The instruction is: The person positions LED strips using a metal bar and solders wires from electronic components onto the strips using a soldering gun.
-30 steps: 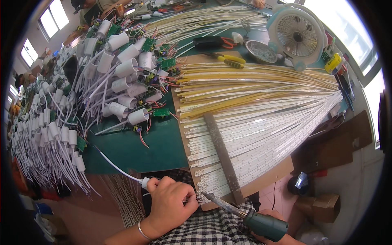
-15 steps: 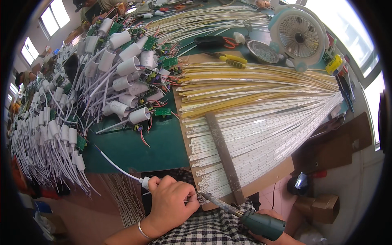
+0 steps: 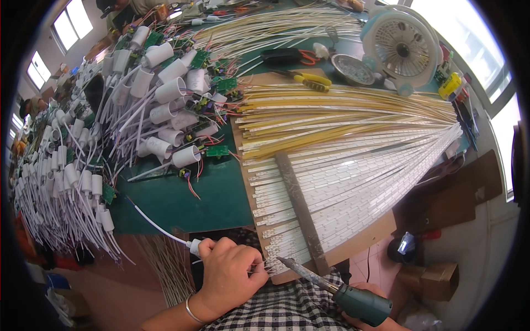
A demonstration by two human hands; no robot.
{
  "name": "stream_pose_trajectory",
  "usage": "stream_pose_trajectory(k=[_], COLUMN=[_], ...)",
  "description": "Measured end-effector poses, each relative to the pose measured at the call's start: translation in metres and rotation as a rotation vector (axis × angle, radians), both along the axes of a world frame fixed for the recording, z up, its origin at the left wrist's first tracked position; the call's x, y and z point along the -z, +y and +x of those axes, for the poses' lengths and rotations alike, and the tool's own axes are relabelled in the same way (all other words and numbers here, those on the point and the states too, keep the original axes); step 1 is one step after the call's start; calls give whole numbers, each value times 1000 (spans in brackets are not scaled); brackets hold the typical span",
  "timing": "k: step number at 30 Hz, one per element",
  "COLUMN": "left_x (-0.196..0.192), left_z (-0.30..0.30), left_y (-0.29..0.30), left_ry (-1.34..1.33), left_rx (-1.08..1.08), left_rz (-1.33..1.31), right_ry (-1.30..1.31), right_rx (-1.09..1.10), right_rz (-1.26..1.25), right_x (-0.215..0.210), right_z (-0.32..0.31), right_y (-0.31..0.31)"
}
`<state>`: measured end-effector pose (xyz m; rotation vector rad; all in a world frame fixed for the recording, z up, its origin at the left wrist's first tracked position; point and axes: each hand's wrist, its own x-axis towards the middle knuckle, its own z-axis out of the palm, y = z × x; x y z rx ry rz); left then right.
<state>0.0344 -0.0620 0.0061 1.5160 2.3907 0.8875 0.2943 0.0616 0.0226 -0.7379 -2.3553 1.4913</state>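
the left hand is curled shut, its fingers pinching thin wire ends right at the near edge of the white led strips, with a white cable connector tucked against the knuckles and its white wire running away up and to the left of the fingers. just right of those fingers sits the tip of the soldering iron, whose dark green handle is wrapped by the right hand at the bottom edge; only part of that hand shows, closed round the grip. the strips fan out beyond the fingers across a wooden board, pinned by a dark flat bar. further off lie yellow strips. to the far left of the fingers, white lamp sockets with wires pile on the green counter. farthest away stand yellow-handled pliers, a metal dish and a small desk fan.
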Motion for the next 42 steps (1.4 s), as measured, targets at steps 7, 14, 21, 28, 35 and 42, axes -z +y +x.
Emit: stream_pose_trajectory(k=[7,14,21,28,35,42], left_x=[-4,1,0,5,3,-2], left_z=[1,1,1,-5,-8,-11], left_y=[0,0,-1,-4,-6,-9], left_ry=[12,21,9,63,110,164], left_rx=[-5,-11,-5,104,133,183], left_rz=[-38,2,-3,128,107,43], right_ry=[53,10,0,12,31,90], right_rx=[64,48,43,46,-24,-44], right_rz=[65,39,23,-12,-10,4], right_x=[9,7,4,1,10,17], right_z=[4,4,1,2,2,2], right_y=[-4,-3,-2,-4,0,-1])
